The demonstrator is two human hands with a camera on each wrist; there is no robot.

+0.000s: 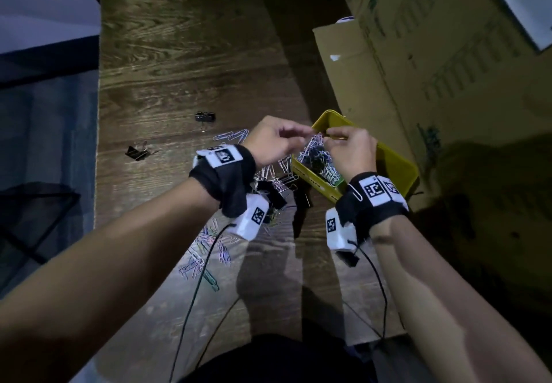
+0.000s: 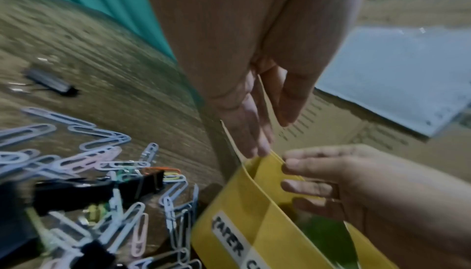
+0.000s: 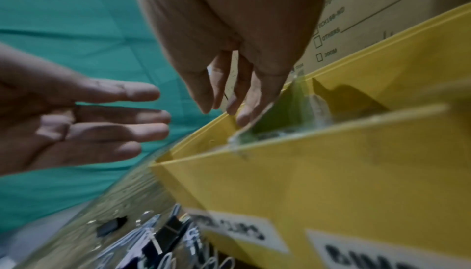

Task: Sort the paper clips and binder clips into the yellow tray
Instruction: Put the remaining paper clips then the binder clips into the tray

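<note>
The yellow tray sits at the right of the wooden table, and its near-left compartment, labelled for paper clips, holds a heap of paper clips. My left hand and right hand hover close together over that heap. The left wrist view shows my left hand with fingers straight, holding nothing at the tray's rim. My right hand hangs with relaxed fingers over the tray. Loose paper clips and black binder clips lie on the table.
A second black binder clip lies at the far left, and more binder clips lie beside the tray's near wall. Cardboard boxes stand right behind the tray. Thin cables trail from both wrists. The table's left edge drops off.
</note>
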